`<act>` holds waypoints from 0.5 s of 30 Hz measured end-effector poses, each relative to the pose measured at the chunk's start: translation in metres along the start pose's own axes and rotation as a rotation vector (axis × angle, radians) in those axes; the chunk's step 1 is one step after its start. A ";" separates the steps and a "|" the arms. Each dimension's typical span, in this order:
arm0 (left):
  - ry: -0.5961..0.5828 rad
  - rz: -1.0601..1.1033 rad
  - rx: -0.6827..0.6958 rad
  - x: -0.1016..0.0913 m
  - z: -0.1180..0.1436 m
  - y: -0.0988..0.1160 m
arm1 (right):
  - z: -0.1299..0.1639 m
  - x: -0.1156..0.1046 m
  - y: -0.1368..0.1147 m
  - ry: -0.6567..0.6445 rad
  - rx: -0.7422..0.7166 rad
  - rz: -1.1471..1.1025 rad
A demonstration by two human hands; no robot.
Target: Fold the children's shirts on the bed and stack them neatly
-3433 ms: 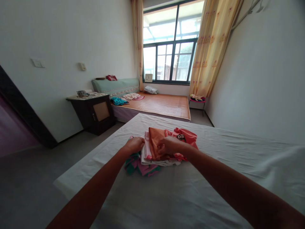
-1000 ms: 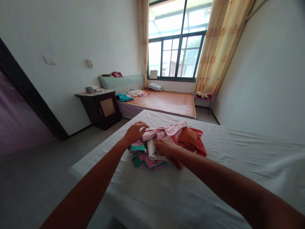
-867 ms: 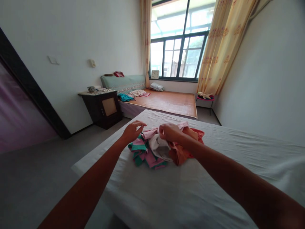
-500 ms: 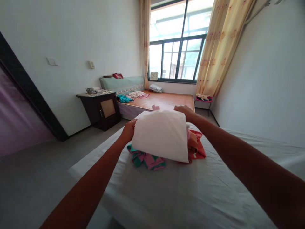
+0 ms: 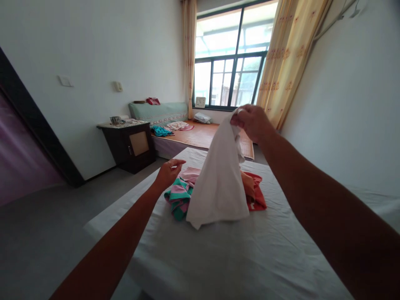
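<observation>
My right hand (image 5: 252, 121) is raised above the bed and grips the top of a white garment (image 5: 218, 183), which hangs down in front of a small heap of clothes. My left hand (image 5: 168, 173) hovers beside the heap with fingers apart, holding nothing. In the heap lie a green and pink striped piece (image 5: 176, 199), a pale pink piece (image 5: 191, 174) and an orange-red piece (image 5: 255, 193). All of it rests on a bed with a white sheet (image 5: 250, 254).
A dark bedside cabinet (image 5: 128, 145) stands against the left wall. Beyond it is a low bed with a woven mat (image 5: 206, 137) and a few clothes on it. A window (image 5: 228, 71) with yellow curtains fills the far wall. Grey floor lies to the left.
My right hand has lifted the white garment high out of the heap. My left hand has let go of it and now hovers open by the striped piece.
</observation>
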State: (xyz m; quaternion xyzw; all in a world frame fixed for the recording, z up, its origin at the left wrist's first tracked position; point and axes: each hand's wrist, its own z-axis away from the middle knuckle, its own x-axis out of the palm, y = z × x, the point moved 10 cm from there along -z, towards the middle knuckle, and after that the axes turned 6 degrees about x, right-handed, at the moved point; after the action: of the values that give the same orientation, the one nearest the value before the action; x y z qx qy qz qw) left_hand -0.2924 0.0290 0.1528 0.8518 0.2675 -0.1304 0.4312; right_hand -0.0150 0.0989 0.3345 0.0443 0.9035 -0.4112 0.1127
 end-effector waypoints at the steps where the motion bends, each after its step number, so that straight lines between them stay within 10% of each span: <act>1: -0.003 0.000 -0.009 0.001 0.001 -0.004 | -0.005 -0.009 -0.005 0.056 -0.049 -0.051; 4: -0.004 -0.015 -0.035 0.000 0.006 -0.022 | -0.011 -0.025 0.014 0.087 -0.030 0.056; 11: -0.322 -0.100 -0.262 -0.001 0.046 -0.073 | 0.088 -0.048 0.178 -0.302 0.407 0.604; 15: -0.605 -0.117 -0.225 0.031 0.073 -0.045 | 0.161 -0.057 0.248 -0.361 0.806 0.568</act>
State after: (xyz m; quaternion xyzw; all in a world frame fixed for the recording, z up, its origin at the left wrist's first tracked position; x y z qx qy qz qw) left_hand -0.2920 0.0027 0.0648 0.7045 0.1886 -0.3717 0.5745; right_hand 0.1096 0.1418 0.0638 0.2559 0.5923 -0.6803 0.3476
